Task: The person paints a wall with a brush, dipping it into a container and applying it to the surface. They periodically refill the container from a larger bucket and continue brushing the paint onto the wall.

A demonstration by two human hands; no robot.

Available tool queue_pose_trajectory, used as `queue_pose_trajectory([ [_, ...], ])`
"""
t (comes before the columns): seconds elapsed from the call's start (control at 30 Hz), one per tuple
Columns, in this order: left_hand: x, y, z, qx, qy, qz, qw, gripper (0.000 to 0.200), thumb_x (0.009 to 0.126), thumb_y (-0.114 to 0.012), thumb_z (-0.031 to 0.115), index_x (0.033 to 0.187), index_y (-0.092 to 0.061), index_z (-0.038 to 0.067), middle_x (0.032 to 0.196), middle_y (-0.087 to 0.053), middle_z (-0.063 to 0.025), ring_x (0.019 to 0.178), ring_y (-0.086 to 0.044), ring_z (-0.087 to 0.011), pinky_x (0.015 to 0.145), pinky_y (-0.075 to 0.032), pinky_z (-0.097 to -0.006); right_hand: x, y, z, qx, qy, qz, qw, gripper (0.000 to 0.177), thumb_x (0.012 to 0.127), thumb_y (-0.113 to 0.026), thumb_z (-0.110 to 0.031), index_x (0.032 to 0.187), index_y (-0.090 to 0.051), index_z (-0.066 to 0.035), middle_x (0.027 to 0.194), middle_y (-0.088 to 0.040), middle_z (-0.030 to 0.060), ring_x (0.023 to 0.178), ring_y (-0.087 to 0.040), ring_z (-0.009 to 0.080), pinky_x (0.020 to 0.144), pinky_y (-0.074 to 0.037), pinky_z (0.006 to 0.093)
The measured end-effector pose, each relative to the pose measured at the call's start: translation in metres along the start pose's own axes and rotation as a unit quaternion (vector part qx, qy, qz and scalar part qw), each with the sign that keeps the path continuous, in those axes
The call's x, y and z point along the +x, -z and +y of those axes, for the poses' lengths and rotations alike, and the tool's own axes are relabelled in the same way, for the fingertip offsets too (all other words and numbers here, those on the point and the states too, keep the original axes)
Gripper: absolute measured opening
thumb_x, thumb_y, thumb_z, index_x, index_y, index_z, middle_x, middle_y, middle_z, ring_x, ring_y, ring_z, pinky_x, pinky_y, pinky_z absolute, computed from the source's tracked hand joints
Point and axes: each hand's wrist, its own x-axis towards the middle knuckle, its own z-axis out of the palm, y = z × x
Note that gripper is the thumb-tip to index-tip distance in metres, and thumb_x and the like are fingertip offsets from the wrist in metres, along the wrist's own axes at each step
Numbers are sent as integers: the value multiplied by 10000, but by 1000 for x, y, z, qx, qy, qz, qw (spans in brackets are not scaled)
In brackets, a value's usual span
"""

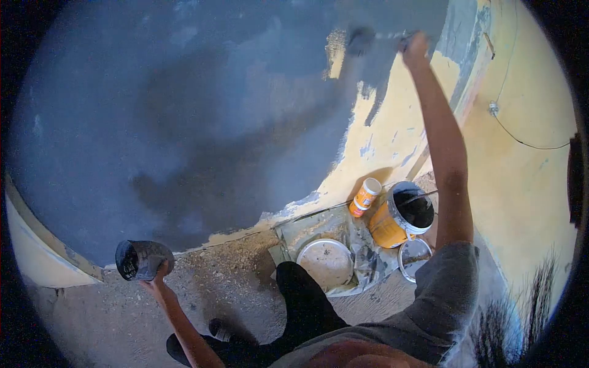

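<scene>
At the lower left my left hand (158, 276) is closed on the side of a dark paint pot (154, 260), tilted with its mouth facing left; dark paint coats its inside. High on the right, my right hand (417, 49) is raised against the wall and closed round a paintbrush (405, 43), blurred by motion. Dark grey-blue paint covers most of the wall (245, 92). Around the brush, patches of cream wall (392, 116) show through with ragged edges.
An orange bucket (383, 226) of dark paint, with a stick in it, stands by the wall. Near it are a small orange-and-white container (364, 197), a round lid (325, 264) on a plastic sheet (294, 230), and another lid (408, 270). A cable (521, 141) hangs at right.
</scene>
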Motion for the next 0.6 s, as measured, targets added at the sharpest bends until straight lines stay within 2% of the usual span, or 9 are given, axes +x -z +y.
queue_pose_trajectory([
  [0.07, 4, 11, -11, 0, 16, 22, 1000, 912, 573, -825, 153, 1334, -355, -23, 1284, -461, -177, 1186, -441, -336, 1060, -291, -463, 44, 36, -50, 94, -15, -36, 995, 251, 895, -374, -276, 873, -535, -85, 716, -539, 123, 590, -554, 243, 458, -418, 360],
  [0.1, 17, 33, -32, -51, 37, -20, 998, 919, 576, -820, 147, 1346, -345, -17, 1291, -455, -176, 1194, -436, -337, 1068, -282, -462, 25, 29, -133, 414, -241, -11, 878, 272, 904, -351, -271, 873, -535, -73, 699, -534, 118, 575, -509, 228, 497, -401, 354],
  [0.2, 33, 55, -60, -67, 40, -62, 995, 921, 584, -812, 142, 1356, -333, -9, 1301, -447, -173, 1209, -425, -334, 1076, -270, -464, 3, 41, -149, 488, -220, 53, 843, 260, 908, -357, -244, 877, -541, -62, 752, -545, 116, 604, -488, 228, 534, -388, 329],
  [0.27, 28, 44, -47, -35, 20, -63, 997, 915, 588, -809, 142, 1355, -332, -8, 1304, -444, -171, 1215, -420, -331, 1077, -266, -467, -49, 21, -172, 422, -233, 135, 866, 252, 908, -368, -241, 915, -535, -53, 832, -548, 107, 690, -512, 238, 612, -419, 323],
  [0.33, -2, 6, 14, 29, 25, 15, 999, 922, 586, -806, 147, 1358, -327, -7, 1305, -444, -162, 1198, -426, -323, 1065, -271, -464, -107, 14, -118, 365, -283, 97, 882, 223, 909, -383, -236, 937, -535, -75, 871, -545, 82, 723, -520, 236, 640, -443, 339],
  [0.37, -1, 6, 15, 29, 26, 15, 999, 922, 586, -806, 147, 1358, -327, -7, 1305, -444, -162, 1198, -426, -323, 1065, -271, -464, -150, 11, -129, 319, -262, 111, 904, 198, 905, -419, -240, 918, -544, -88, 823, -544, 64, 671, -523, 230, 600, -461, 364],
  [0.43, 1, 7, 14, 62, 15, 13, 998, 913, 589, -805, 154, 1356, -337, -12, 1295, -452, -158, 1182, -432, -322, 1053, -280, -457, -204, 21, -94, 302, -356, 126, 876, 192, 882, -484, -265, 816, -543, -95, 750, -521, 56, 584, -505, 199, 510, -443, 351],
  [0.5, 4, 11, 13, 97, 4, 9, 995, 905, 592, -804, 161, 1353, -348, -17, 1285, -460, -153, 1167, -437, -321, 1040, -290, -450, -249, 40, -120, 235, -448, 58, 860, 198, 858, -469, -251, 724, -501, -109, 575, -447, 56, 439, -422, 166, 425, -363, 314],
  [0.6, 10, 18, 7, 102, -3, -10, 995, 883, 600, -804, 172, 1341, -365, -25, 1269, -469, -153, 1158, -441, -323, 1031, -298, -447, -268, 60, -162, 174, -597, -78, 779, 178, 848, -472, -260, 734, -462, -124, 569, -472, 74, 371, -318, 132, 338, -242, 283],
])
